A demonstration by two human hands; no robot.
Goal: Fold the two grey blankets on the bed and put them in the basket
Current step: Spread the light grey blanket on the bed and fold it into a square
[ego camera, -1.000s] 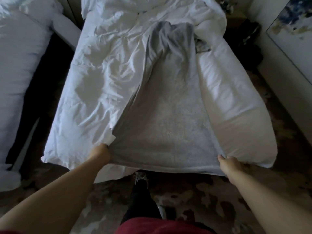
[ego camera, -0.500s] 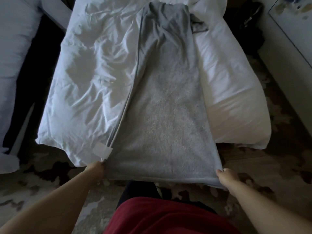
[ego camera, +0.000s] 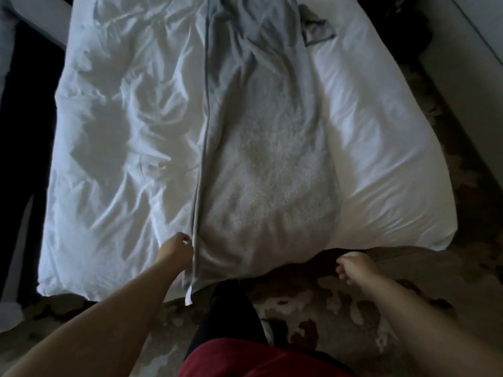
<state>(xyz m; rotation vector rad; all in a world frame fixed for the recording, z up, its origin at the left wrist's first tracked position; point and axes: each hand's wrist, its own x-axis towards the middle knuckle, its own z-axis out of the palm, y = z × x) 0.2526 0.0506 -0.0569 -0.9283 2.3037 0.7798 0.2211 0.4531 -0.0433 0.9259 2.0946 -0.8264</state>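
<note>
Blanket (ego camera: 269,170), L hand (ego camera: 177,248) at edge, R hand (ego camera: 353,268) loose

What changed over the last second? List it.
The right hand let go of the fluffy grey blanket; its near edge dropped slack over the foot of the white-sheeted bed. The left hand stays at the blanket's left corner, grip unclear. The blanket remains spread lengthwise.

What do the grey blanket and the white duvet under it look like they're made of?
Grey blanket: a soft pile fabric, perhaps terry or fleece; its surface looks nubbly and matte, with a smoother hemmed edge. Duvet: smooth woven cloth, likely cotton; fine sharp creases, slight sheen.
</note>
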